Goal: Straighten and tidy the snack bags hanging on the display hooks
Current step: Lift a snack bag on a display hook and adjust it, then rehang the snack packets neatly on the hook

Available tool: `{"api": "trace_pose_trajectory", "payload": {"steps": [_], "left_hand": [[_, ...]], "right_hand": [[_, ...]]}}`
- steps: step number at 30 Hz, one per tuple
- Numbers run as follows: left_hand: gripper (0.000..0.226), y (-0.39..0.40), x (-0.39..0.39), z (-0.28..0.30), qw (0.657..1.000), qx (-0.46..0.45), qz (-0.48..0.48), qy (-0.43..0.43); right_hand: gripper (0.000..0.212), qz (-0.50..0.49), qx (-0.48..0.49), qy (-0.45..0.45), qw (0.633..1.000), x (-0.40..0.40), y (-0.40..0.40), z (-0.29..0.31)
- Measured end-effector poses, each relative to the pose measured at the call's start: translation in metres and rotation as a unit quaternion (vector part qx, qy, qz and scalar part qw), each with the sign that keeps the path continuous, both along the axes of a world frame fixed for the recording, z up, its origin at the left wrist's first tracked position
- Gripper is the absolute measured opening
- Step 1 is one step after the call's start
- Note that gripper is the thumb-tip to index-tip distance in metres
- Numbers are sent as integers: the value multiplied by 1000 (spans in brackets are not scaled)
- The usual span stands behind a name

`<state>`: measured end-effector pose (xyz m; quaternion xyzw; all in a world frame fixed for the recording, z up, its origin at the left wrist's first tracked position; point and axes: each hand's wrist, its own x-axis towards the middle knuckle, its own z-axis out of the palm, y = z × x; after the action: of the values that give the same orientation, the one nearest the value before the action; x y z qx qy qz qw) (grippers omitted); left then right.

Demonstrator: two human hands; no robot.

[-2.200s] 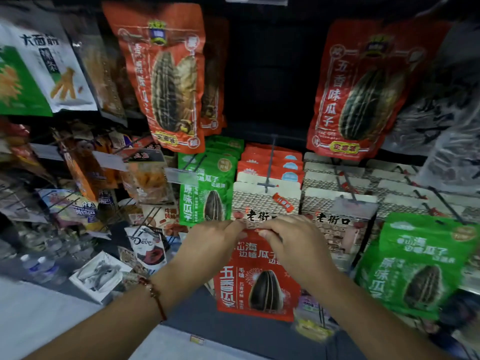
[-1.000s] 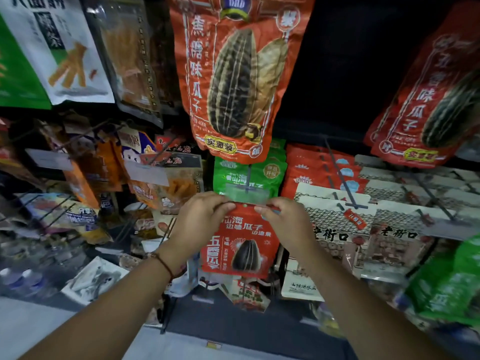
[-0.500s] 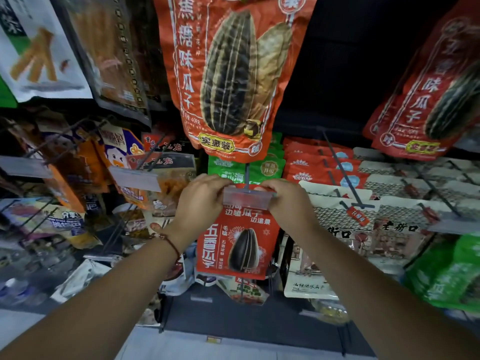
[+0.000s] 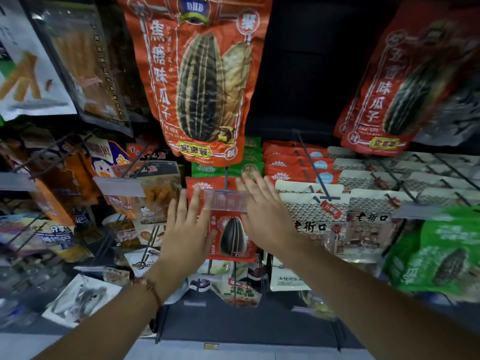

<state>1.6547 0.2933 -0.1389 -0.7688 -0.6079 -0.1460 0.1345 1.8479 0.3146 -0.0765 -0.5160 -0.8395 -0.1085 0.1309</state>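
both hands released, fingers straight and spread. left hand (image 4: pixel 187 231) sits on the left edge of the small red bag (image 4: pixel 231 239), right hand (image 4: pixel 262 214) on its right edge; can't tell if the fingertips touch it or just hover. red bag hangs upright on a hook between the two hands, top part behind a clear price tag holder (image 4: pixel 225 200) at the hook tip, so the holder is right in front of the bag and between the fingers. bracelet (image 4: pixel 149 287) on the left wrist.

behind the red bag: green bags (image 4: pixel 228 168) on the same row. directly above: big orange seed bag (image 4: pixel 200 81), its bottom edge hanging just over the fingertips, little headroom. right of the right hand: white bags (image 4: pixel 311 219) in rows on hooks, close beside. left of the left hand: orange snack bags (image 4: pixel 153 193) with another tag holder (image 4: pixel 119 187), near. below the red bag: more small packs (image 4: pixel 241 292), then dark shelf base (image 4: pixel 233 326). far right: green bag (image 4: pixel 439 253), well apart. dark open gap (image 4: pixel 304 74) upper right of the big bag.
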Motion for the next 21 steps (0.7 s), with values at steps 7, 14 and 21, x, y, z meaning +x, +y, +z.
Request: {"api": "trace_pose_trajectory", "payload": {"steps": [7,14,21], "left_hand": [[74,-70,45,-19,997,-51,-58,19],[68,-68,121,7,994,-56,-93,-19],[65,-34,169,41,987,-87,-66,-120]], "right_hand": [[71,-18,-86,56,995,58,-75,-9],[76,-100,-133,104,981,141,-110,-18],[68,-116,-90,144,979,178,-68,-1]]}}
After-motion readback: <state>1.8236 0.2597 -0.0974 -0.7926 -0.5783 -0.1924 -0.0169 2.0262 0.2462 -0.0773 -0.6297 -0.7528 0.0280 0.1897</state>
